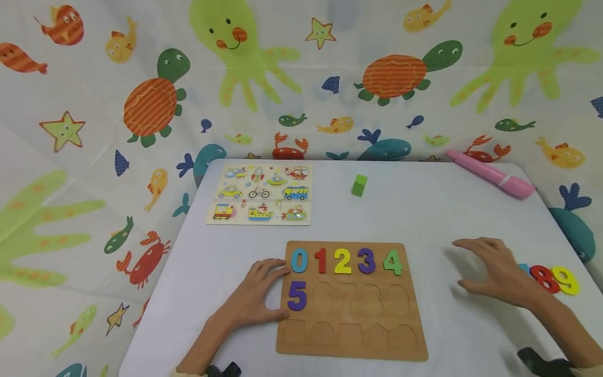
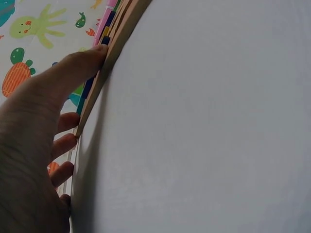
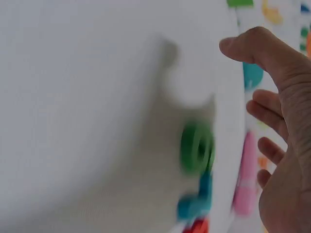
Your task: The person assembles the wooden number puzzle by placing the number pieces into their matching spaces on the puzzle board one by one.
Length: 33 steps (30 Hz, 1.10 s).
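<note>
We see the wooden number board [image 1: 353, 319] between our two hands, nearer the left. Our left hand [image 1: 254, 294] touches its left edge, thumb and fingertips spread well apart along it. Our right hand [image 1: 501, 272] hangs over the white tabletop [image 1: 377, 222], thumb and fingers wide apart, holding nothing. Bare white surface lies between that hand and the board's right edge; the table's far edge runs well beyond both hands.

We can read the digits set in the board: blue 0 [image 1: 293, 260], red 1 [image 1: 322, 261], yellow 2 [image 1: 344, 263], purple 3 [image 1: 368, 261], green 4 [image 1: 394, 265] and, nearest our left thumb, purple 5 [image 1: 300, 298]. Recesses outlined 6 to 9 follow the 5.

Just beside our right wrist lie a red 8 [image 1: 545, 279] and yellow 9 [image 1: 567, 285]; a green piece [image 3: 186, 148] and a blue piece [image 3: 192, 206] look blurred near that hand. Beyond our left hand rests a vehicle puzzle [image 1: 240, 209]; beyond and between both, a green block [image 1: 359, 185]; beyond our right, a pink tapered tube [image 1: 492, 175].
</note>
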{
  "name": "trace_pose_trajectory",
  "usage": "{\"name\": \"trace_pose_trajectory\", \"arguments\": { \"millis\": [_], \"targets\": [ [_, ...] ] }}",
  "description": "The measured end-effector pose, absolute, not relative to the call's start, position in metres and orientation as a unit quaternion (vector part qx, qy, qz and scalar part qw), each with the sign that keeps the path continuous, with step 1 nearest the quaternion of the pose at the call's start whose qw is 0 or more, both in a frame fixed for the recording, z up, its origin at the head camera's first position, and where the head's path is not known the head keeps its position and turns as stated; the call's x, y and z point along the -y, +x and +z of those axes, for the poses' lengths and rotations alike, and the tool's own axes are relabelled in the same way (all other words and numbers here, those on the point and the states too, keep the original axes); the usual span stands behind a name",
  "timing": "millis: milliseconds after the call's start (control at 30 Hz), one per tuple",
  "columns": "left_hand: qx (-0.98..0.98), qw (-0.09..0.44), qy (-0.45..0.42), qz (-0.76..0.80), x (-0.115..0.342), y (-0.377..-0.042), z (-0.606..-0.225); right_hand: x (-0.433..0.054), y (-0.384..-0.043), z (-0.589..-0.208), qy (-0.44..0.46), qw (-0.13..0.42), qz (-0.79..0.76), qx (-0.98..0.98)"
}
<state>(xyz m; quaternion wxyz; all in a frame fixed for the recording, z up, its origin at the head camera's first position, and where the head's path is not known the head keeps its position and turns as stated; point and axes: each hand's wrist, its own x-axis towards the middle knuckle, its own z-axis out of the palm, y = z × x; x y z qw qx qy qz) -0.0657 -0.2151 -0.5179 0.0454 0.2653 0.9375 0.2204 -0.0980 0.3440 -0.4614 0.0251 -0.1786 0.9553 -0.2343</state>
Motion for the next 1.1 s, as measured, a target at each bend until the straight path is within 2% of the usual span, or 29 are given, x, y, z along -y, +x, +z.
{"name": "trace_pose_trajectory", "arguments": {
  "millis": [167,300,400,700,1100],
  "targets": [
    [-0.936,0.053,0.264,0.228,0.215,-0.066,-0.516,-0.415,-0.085,-0.472,-0.080,0.073,-0.172,-0.979],
    [-0.937,0.054,0.261,0.226,0.215,-0.066,-0.515,-0.437,-0.079,-0.481,-0.056,0.087,-0.162,-0.981],
    [-0.937,0.053,0.261,0.226,0.215,-0.065,-0.515,-0.443,-0.079,-0.485,-0.057,0.090,-0.161,-0.981],
    [-0.936,0.048,0.262,0.229,0.213,-0.063,-0.512,-0.446,-0.078,-0.492,-0.063,0.051,-0.165,-0.983],
    [-0.936,0.050,0.259,0.231,0.213,-0.063,-0.513,-0.438,-0.078,-0.492,-0.062,0.040,-0.188,-0.979]
  ]
}}
